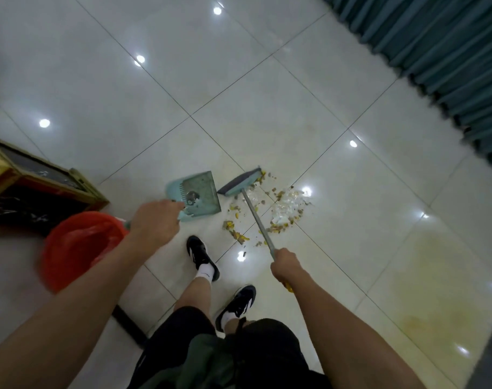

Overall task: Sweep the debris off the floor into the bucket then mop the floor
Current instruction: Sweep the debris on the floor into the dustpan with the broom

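Closest in, the person stands in black shorts and black sneakers point(201, 255) on the glossy tiled floor point(267, 80). Their right hand point(286, 265) is curled tight round the broom handle point(257, 220), and the left hand point(155, 223) grips the handle of the pale blue dustpan point(202, 196), which sits tilted just beside the broom head point(240, 182). A red bucket point(79, 245) stands at the left, near the left forearm, next to a gold-framed dark cabinet point(37, 189). Yellow and brown debris point(278, 217) with white scraps lies scattered around the broom handle, right of the dustpan. Farther off hangs a teal curtain point(449, 66)
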### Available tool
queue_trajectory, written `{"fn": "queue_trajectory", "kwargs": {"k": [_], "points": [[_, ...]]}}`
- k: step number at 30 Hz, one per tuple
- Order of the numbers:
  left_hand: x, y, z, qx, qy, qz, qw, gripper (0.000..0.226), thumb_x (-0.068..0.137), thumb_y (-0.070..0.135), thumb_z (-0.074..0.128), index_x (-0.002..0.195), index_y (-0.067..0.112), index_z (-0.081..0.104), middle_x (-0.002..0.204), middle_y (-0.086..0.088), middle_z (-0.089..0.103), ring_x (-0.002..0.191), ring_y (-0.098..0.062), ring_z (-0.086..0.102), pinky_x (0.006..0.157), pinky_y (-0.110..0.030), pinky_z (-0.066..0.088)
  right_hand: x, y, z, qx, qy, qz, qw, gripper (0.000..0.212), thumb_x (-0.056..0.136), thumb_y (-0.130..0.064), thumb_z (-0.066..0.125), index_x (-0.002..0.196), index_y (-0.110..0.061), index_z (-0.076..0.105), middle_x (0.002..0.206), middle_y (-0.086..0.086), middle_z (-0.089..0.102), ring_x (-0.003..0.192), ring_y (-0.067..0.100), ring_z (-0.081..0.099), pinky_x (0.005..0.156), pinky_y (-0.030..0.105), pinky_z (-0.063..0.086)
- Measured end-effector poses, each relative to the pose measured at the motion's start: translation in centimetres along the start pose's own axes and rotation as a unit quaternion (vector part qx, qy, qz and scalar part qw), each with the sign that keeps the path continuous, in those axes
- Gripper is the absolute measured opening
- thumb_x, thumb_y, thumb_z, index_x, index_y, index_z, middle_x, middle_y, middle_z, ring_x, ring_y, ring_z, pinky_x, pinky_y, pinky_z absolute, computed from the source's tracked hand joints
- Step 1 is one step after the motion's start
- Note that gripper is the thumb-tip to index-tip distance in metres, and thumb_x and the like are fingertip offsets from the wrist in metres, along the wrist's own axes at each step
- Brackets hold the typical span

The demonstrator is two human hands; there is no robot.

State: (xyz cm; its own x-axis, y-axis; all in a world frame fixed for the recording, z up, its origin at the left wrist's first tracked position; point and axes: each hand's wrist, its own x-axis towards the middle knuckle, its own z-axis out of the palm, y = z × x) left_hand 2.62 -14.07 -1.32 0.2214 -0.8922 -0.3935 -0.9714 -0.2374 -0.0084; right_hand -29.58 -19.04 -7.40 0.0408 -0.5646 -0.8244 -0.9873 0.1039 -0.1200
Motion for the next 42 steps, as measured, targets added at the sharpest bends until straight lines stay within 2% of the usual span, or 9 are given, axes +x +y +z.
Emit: {"fn": "queue_trajectory", "kwargs": {"k": [7,15,20,24,27,30,35,37,42], "points": [[-3.8,5.4,-0.2,0.014,-0.017,0.009,1.0,0.02,0.088,0.019,0.054,0.105,0.023,0.063,0.088,-0.003,0.064,0.07,-0.024,0.064,0.06,-0.033,0.05,-4.0,8.3,2.3,0.011,-0.006,0.007,1.0,0.046,0.093,-0.009,0.042,0.138,-0.012,0.051,0.112,0.013,0.06,0.088,0.027,0.063,0.069,0.033,0.054],[-5.9,5.9,-1.4,0.023,0.002,0.003,1.0,0.016,0.09,0.021,0.056,0.104,0.025,0.063,0.082,-0.001,0.059,0.07,-0.024,0.061,0.058,-0.031,0.041,-5.4,11.8,2.3,0.005,0.057,-0.011,0.998,0.055,0.086,-0.012,0.04,0.137,-0.027,0.054,0.092,0.003,0.059,0.076,0.023,0.061,0.068,0.031,0.054],[-5.6,4.8,-2.6,0.024,-0.018,0.01,0.999,0.014,0.092,0.021,0.052,0.103,0.024,0.06,0.086,-0.002,0.061,0.07,-0.023,0.061,0.06,-0.033,0.048,-5.0,9.8,1.6,-0.075,0.085,-0.041,0.993,0.044,0.094,-0.015,0.037,0.131,-0.03,0.056,0.08,-0.001,0.052,0.07,0.023,0.055,0.061,0.031,0.045],[-4.6,3.7,-3.1,0.04,-0.029,0.017,0.999,0.013,0.092,0.019,0.05,0.099,0.022,0.061,0.081,0.0,0.056,0.066,-0.021,0.058,0.06,-0.033,0.052,-4.6,6.6,0.7,-0.108,0.08,-0.057,0.989,0.042,0.095,-0.014,0.039,0.13,-0.029,0.057,0.084,-0.001,0.053,0.07,0.023,0.055,0.06,0.031,0.042],[-3.8,2.5,-3.0,0.039,-0.04,0.007,0.998,0.018,0.092,0.019,0.051,0.103,0.024,0.064,0.08,0.002,0.052,0.067,-0.021,0.055,0.062,-0.032,0.049,-3.7,4.4,-0.5,-0.15,0.075,-0.069,0.983,0.027,0.102,-0.027,0.043,0.123,-0.026,0.06,0.087,0.0,0.056,0.073,0.022,0.057,0.061,0.031,0.042],[-3.0,1.5,-2.9,0.028,-0.047,0.007,0.998,0.024,0.091,0.018,0.051,0.108,0.026,0.066,0.087,0.002,0.059,0.073,-0.022,0.063,0.065,-0.032,0.052,-2.9,3.2,-1.3,-0.185,0.054,-0.061,0.979,0.025,0.102,-0.03,0.047,0.123,-0.02,0.057,0.098,0.004,0.061,0.082,0.024,0.061,0.063,0.032,0.044],[-2.2,1.7,-2.8,0.035,-0.055,-0.001,0.998,0.016,0.09,0.018,0.051,0.098,0.023,0.064,0.079,0.003,0.056,0.067,-0.019,0.059,0.056,-0.031,0.046,-1.7,2.5,-1.9,-0.092,-0.003,-0.011,0.996,0.018,0.097,-0.018,0.048,0.11,-0.006,0.052,0.085,0.009,0.055,0.074,0.028,0.066,0.062,0.037,0.059],[-2.1,2.5,-2.8,0.033,-0.058,-0.002,0.998,0.015,0.089,0.02,0.053,0.098,0.024,0.065,0.074,0.005,0.05,0.064,-0.017,0.056,0.054,-0.031,0.04,-1.2,2.8,-2.2,-0.064,-0.006,-0.01,0.998,0.014,0.099,-0.021,0.048,0.103,-0.008,0.049,0.092,0.011,0.057,0.078,0.029,0.066,0.068,0.04,0.06],[-1.8,5.7,-2.6,0.028,-0.066,-0.023,0.997,0.019,0.088,0.021,0.059,0.104,0.028,0.066,0.078,0.004,0.05,0.066,-0.019,0.055,0.058,-0.032,0.042,1.1,5.7,-3.6,-0.1,-0.019,-0.058,0.993,0.027,0.1,-0.018,0.04,0.118,-0.008,0.057,0.113,0.013,0.062,0.092,0.028,0.06,0.075,0.035,0.051]]}}
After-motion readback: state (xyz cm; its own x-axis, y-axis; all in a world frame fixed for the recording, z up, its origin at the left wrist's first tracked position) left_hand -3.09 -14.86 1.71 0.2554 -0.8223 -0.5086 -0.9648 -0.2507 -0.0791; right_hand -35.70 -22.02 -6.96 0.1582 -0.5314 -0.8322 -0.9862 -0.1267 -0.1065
